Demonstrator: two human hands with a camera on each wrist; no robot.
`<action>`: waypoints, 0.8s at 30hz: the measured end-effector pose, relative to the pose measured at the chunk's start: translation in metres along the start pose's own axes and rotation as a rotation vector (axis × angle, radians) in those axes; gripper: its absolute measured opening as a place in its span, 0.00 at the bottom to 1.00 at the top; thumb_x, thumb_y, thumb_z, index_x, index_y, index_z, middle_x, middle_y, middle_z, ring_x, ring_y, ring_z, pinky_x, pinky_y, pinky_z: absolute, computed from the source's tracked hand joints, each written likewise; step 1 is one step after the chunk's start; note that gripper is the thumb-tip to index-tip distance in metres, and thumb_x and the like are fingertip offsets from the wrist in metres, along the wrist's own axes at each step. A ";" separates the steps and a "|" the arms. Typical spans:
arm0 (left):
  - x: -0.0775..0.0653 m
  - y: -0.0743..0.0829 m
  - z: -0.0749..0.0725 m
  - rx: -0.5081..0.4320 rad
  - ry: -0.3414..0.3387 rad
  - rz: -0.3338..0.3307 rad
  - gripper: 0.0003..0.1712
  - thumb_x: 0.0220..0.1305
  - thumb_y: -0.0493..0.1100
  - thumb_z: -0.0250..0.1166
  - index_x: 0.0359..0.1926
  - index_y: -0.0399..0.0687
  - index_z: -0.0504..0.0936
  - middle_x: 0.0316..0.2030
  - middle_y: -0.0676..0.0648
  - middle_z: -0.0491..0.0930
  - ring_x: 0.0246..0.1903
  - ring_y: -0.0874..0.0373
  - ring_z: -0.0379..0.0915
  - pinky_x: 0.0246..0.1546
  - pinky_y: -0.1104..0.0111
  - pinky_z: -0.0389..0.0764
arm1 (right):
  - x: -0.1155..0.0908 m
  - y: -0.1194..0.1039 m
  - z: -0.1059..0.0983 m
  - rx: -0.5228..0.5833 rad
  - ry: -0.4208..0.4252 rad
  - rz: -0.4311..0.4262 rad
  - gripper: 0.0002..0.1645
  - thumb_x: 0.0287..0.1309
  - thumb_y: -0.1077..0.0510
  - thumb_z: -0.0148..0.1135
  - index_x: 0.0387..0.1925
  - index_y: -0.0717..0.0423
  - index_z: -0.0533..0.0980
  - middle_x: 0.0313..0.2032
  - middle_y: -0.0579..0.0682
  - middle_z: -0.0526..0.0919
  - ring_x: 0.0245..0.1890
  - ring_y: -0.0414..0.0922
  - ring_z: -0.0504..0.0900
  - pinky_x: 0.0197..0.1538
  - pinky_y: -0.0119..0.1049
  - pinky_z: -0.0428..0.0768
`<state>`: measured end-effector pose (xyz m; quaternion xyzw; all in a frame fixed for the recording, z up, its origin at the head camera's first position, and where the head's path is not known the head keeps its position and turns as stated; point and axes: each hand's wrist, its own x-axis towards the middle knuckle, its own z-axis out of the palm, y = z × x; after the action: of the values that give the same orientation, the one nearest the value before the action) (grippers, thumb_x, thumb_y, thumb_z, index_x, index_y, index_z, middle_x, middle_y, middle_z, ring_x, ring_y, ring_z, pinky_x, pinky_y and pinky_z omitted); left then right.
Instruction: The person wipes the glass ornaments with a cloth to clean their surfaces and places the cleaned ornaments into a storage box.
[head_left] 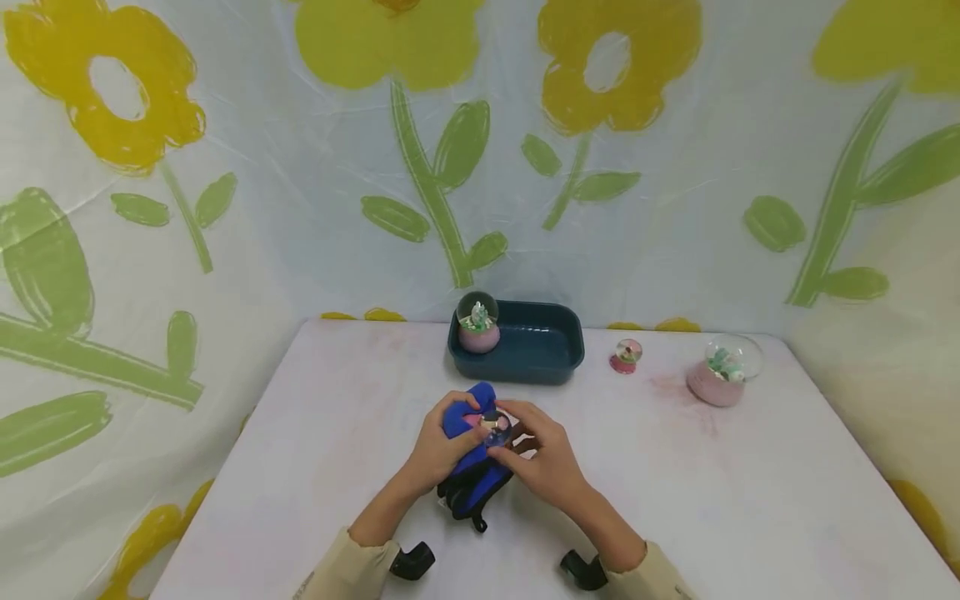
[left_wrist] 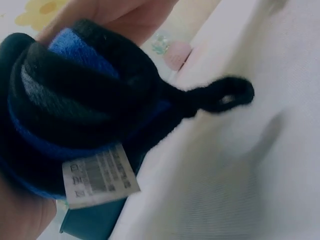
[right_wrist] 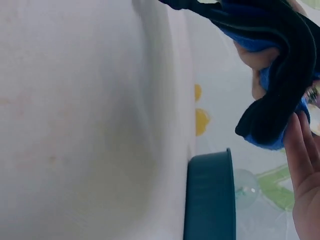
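A blue cloth with black edging (head_left: 491, 487) is bunched in front of me, held up off the table. My left hand (head_left: 433, 446) grips it around the pink base of a small snow globe, its thumb near the clear dome. My right hand (head_left: 551, 458) holds the snow globe (head_left: 497, 423) from the other side, thumb and fingertips at the dome. In the left wrist view the cloth (left_wrist: 75, 95) shows a white care label (left_wrist: 100, 177) and a black hanging loop (left_wrist: 225, 95). The right wrist view shows the folded cloth (right_wrist: 280, 75) above my right fingers (right_wrist: 300, 150).
A dark teal tray (head_left: 536, 367) stands at the table's back, with a pink-based snow globe (head_left: 478, 325) in its left end. Right of it are a tiny red-based globe (head_left: 626, 356) and a larger pink-based globe (head_left: 722, 375). A flower-printed sheet (head_left: 322, 167) hangs behind.
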<state>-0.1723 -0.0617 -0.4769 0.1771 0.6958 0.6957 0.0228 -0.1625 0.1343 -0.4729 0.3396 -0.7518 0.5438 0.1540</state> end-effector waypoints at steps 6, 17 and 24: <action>0.002 -0.002 -0.002 -0.006 -0.015 0.014 0.17 0.64 0.42 0.66 0.51 0.48 0.72 0.49 0.40 0.73 0.46 0.46 0.73 0.41 0.60 0.80 | -0.002 0.010 0.000 -0.011 -0.030 -0.054 0.32 0.51 0.70 0.71 0.59 0.61 0.73 0.50 0.56 0.80 0.32 0.43 0.82 0.30 0.35 0.82; 0.004 -0.007 -0.002 -0.029 -0.011 -0.018 0.16 0.64 0.44 0.67 0.49 0.49 0.72 0.49 0.41 0.74 0.45 0.47 0.74 0.41 0.59 0.80 | -0.001 0.007 -0.001 -0.062 -0.050 -0.088 0.35 0.46 0.72 0.73 0.58 0.63 0.74 0.55 0.59 0.78 0.30 0.44 0.83 0.29 0.35 0.82; 0.005 -0.007 -0.001 0.003 -0.029 -0.019 0.18 0.63 0.47 0.67 0.50 0.52 0.72 0.49 0.41 0.73 0.44 0.46 0.74 0.39 0.59 0.81 | 0.008 -0.014 -0.004 -0.103 -0.012 -0.075 0.29 0.43 0.75 0.73 0.51 0.71 0.75 0.42 0.61 0.81 0.25 0.46 0.82 0.28 0.35 0.82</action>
<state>-0.1788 -0.0611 -0.4829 0.1806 0.6979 0.6919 0.0394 -0.1597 0.1326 -0.4568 0.3623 -0.7664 0.4963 0.1871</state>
